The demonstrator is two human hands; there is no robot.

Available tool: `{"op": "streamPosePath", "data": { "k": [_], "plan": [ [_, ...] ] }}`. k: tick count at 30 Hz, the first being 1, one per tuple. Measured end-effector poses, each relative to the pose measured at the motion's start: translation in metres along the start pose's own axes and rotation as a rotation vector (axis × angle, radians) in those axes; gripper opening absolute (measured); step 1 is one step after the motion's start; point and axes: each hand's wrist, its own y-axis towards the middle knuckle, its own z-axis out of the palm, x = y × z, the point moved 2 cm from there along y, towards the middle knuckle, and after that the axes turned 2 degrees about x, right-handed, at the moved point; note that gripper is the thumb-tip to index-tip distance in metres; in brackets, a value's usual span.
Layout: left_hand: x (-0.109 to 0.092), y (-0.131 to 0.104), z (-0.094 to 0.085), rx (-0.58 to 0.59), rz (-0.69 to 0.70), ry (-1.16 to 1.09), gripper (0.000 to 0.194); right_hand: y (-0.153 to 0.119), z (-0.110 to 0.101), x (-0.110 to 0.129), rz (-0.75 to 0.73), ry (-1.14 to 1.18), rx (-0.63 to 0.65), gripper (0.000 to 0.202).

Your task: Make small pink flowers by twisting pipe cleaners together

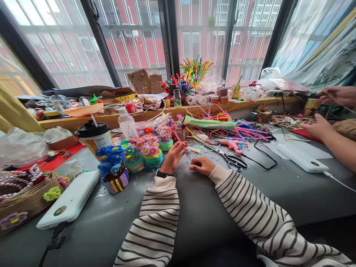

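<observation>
Near the middle of the grey table (205, 207), my left hand (174, 157) pinches a pink fuzzy stem (178, 138) that rises up and to the left. My right hand (202, 165) is closed just to its right, fingertips at the thin dark lower end of the same piece. Left of my hands stand small pots of fuzzy flowers, one with pink blooms (150, 145) and one with blue blooms (111, 159). Black-handled scissors (235, 161) and a pink glue gun (236, 147) lie beyond my right hand.
Loose coloured stems (211, 124) are heaped behind my hands. A lidded cup (94, 135), a white power bank (71, 200) and a basket (36, 200) stand left. Another person's hands (319, 128) work at the right, near a second power bank (303, 157).
</observation>
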Motion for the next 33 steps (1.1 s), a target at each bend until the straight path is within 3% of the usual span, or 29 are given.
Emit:
{"op": "streamPosePath", "data": {
  "k": [11, 33],
  "plan": [
    [-0.0014, -0.0029, 0.0038, 0.03, -0.032, 0.091, 0.01, 0.0014, 0.0, 0.0007, 0.029, -0.032, -0.06, 0.049],
    [0.0002, 0.0029, -0.0044, -0.031, 0.007, -0.008, 0.01, 0.0026, -0.0004, -0.0021, 0.051, 0.046, -0.124, 0.042]
  ]
}}
